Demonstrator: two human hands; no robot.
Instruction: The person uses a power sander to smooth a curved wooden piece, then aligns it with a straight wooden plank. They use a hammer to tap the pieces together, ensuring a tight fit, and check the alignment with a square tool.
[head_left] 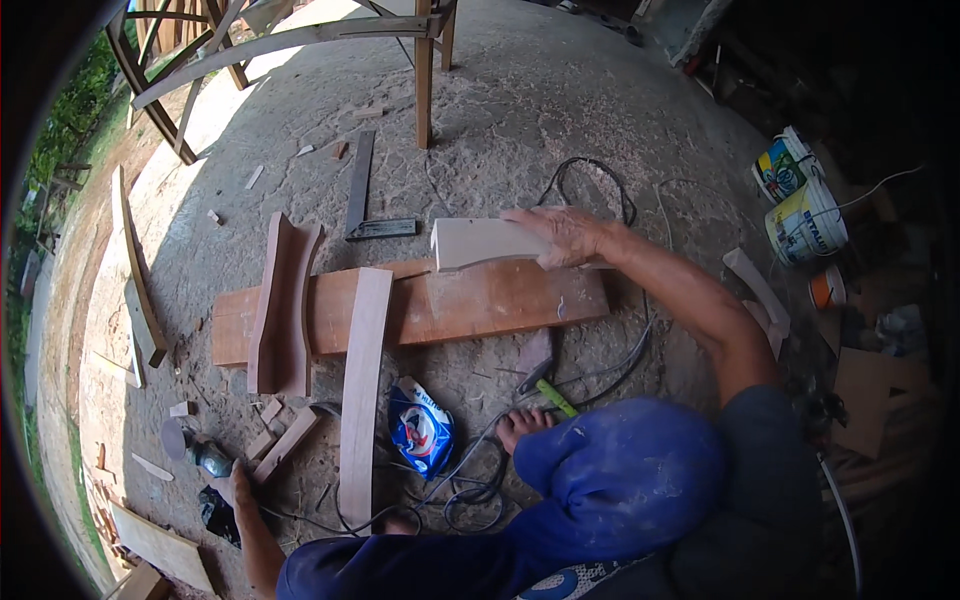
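My left hand, at the lower left, is wrapped round the rear of an angle grinder; its round disc faces away from my body. My right hand grips a pale shaped wooden piece, fingers over its top. This piece has a curved lower edge and stands along the far side of a thick reddish plank on the ground. Across the plank's left part lies a channel-shaped wooden piece. A long pale board rests with its far end on the plank.
A blue-and-white plastic pouch and a green-handled tool lie near my legs. Black cord loops around them. Beyond the plank is a carpenter's square. Wood offcuts lie beside the grinder; buckets stand right, a wooden frame far.
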